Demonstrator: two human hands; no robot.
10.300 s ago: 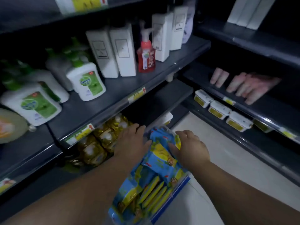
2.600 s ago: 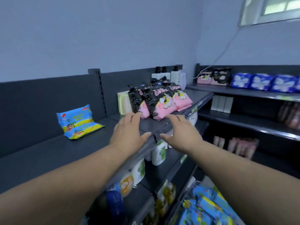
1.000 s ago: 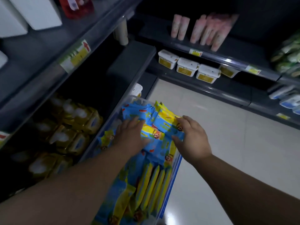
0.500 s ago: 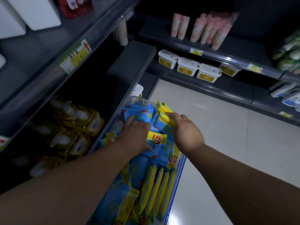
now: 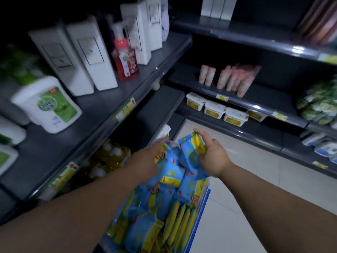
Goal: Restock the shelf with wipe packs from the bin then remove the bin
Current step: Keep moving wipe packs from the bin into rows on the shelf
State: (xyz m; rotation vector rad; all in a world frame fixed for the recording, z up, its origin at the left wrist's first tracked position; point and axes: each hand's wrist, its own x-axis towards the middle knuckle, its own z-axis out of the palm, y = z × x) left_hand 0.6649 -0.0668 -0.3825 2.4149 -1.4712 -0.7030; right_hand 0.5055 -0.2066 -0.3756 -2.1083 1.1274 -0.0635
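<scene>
The right hand (image 5: 209, 157) wraps its fingers round a wipe pack (image 5: 190, 150) above the bin (image 5: 205, 197), apparently for shelving, while the left hand (image 5: 145, 162), fingers straight, steadies remaining packs (image 5: 169, 175).

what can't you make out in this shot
Head view:
- left grip: motion blur; whether it holds anything is unclear.
- bin: near end cut by bottom edge, inside hidden by packs.
- price tag: print blurred.
- wipe pack in right grip: print blurred, unreadable.
</scene>
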